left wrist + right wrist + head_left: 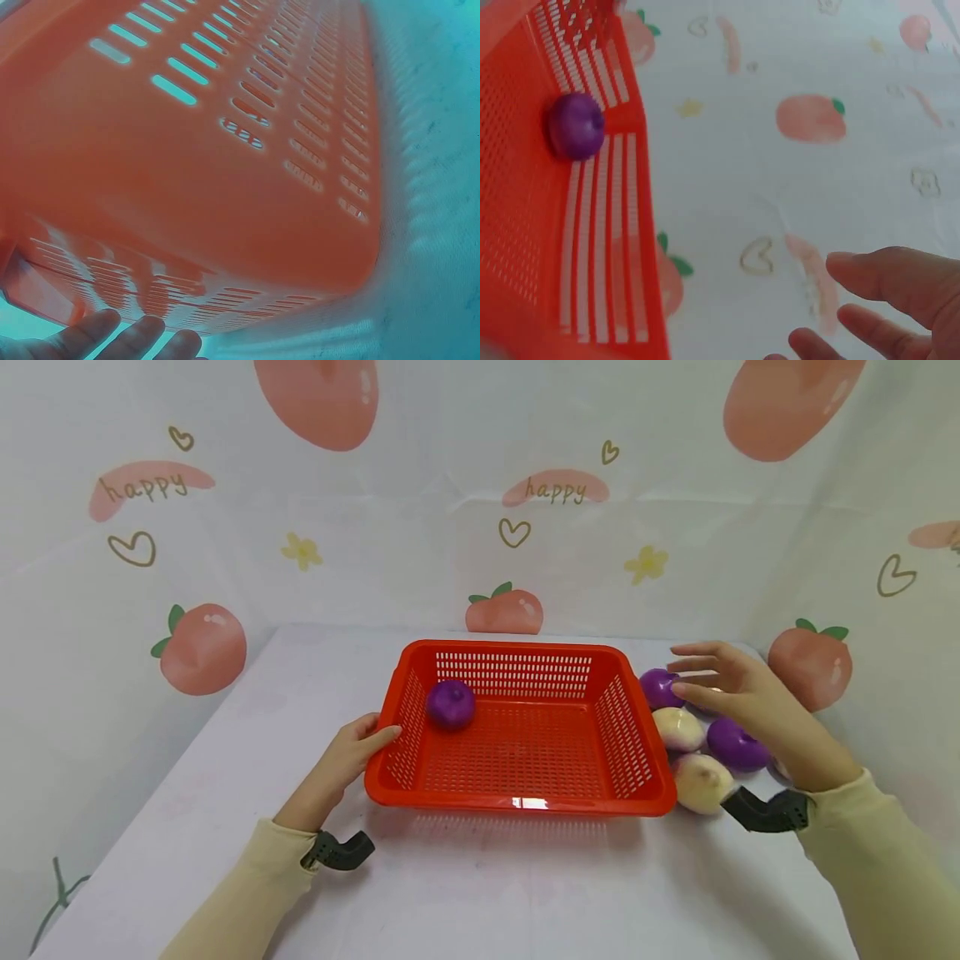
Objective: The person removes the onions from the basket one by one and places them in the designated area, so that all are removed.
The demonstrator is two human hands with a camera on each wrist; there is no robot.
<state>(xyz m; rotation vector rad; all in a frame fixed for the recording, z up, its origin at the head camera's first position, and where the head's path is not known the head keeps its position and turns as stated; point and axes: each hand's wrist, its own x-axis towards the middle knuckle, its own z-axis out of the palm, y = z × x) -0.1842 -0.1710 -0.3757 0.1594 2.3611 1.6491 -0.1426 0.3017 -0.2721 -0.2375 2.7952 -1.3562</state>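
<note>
A red slotted plastic basket [525,803] stands in the middle of the white table. Inside, near its left wall, lies one round, shiny purple onion-like vegetable [451,704], also seen in the right wrist view [576,126]. My left hand [350,758] holds the basket's left rim, thumb over the top and fingers along the outer wall. To the right of the basket, my right hand [727,681] hovers with spread, slightly bent fingers and nothing in them. Below and beside it lie purple vegetables [738,744] and cream-white ones [702,783], partly hidden by the hand and forearm.
A white cloth [420,552] printed with peaches, hearts and "happy" hangs behind the table and at both sides. The table's surface [480,893] shows in front of the basket and to its left. Black wrist mounts [767,811] sit on both sleeves.
</note>
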